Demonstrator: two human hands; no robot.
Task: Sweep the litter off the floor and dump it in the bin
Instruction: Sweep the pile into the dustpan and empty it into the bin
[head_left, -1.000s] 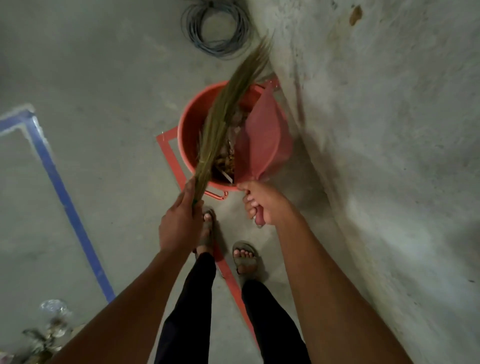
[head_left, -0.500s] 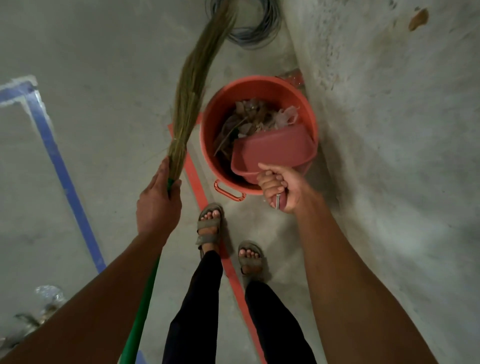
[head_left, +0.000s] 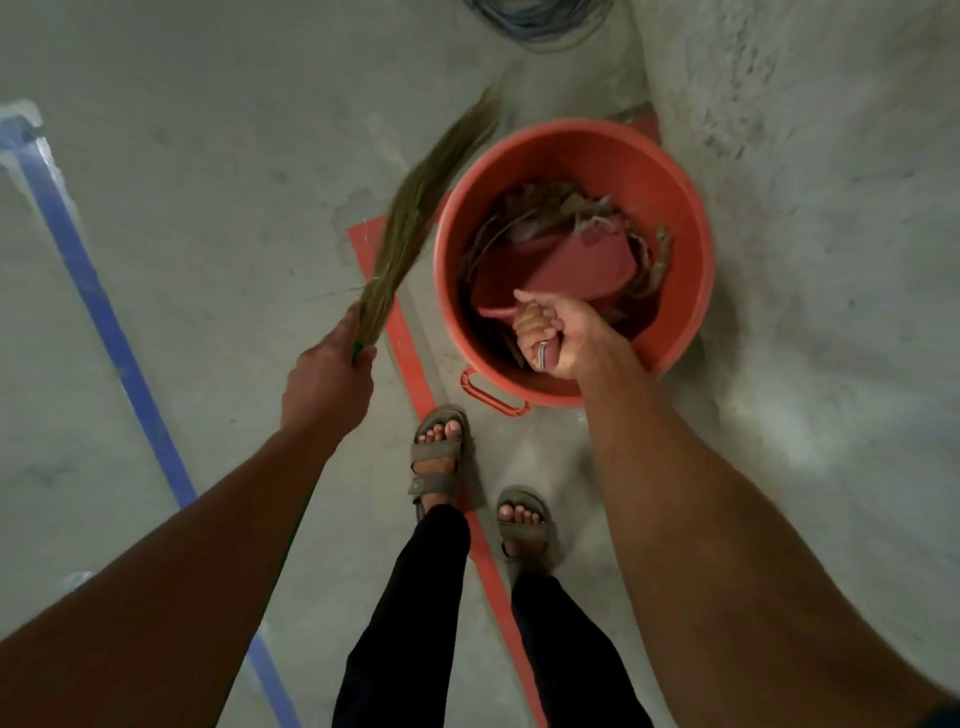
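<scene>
The litter (head_left: 566, 208) lies inside the bin (head_left: 691, 249), just beyond the pan (head_left: 571, 260) tipped mouth-down into it, the right hand (head_left: 556, 338) clenched round its near handle, while the left hand (head_left: 327, 384) grips the broom (head_left: 410, 218), angled away outside the rim.

**Bare arms, black trousers, strapped sandals**

Both forearms are bare, no sleeves showing. The legs wear black trousers (head_left: 415, 613). On the feet are grey-brown sandals (head_left: 437, 457) with broad straps (toes uncovered). A metal ring (head_left: 542, 356) bands one finger.
</scene>
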